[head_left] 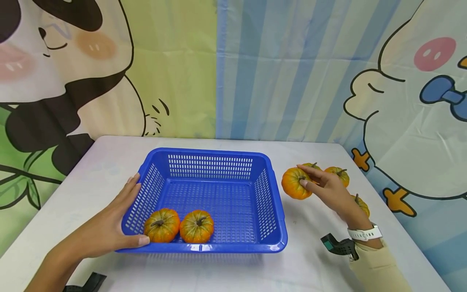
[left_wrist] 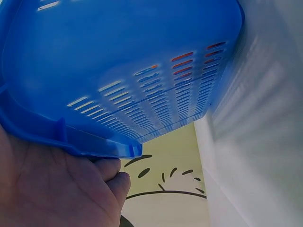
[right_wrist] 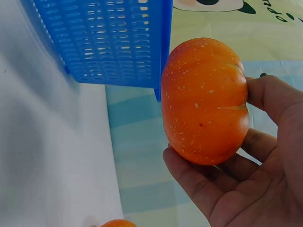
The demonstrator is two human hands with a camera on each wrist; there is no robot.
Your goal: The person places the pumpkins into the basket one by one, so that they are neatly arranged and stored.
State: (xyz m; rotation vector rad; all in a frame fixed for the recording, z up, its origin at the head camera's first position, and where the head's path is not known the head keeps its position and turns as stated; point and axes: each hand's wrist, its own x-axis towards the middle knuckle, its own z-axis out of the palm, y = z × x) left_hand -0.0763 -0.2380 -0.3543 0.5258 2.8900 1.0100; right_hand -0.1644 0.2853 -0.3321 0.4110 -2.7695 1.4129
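Comprises one orange mini pumpkin (head_left: pixel 293 186), grasped in the right hand (head_left: pixel 332 191) just right of a blue perforated plastic basket (head_left: pixel 208 247), with stem directed toward the thumb and long axis near-vertical in the right wrist view. Includes a left hand (head_left: pixel 103 227), unclenched, with extended fingers against the basket's left rim. Furnished with a white tabletop (head_left: pixel 310 235) below, and a striped, cartoon-printed curtain (head_left: pixel 277 89) behind

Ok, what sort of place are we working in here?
Probably an indoor staged tabletop setup, perhaps for recording: a cartoon-printed backdrop hangs behind a white table, which carries a blue basket and some small pumpkins.
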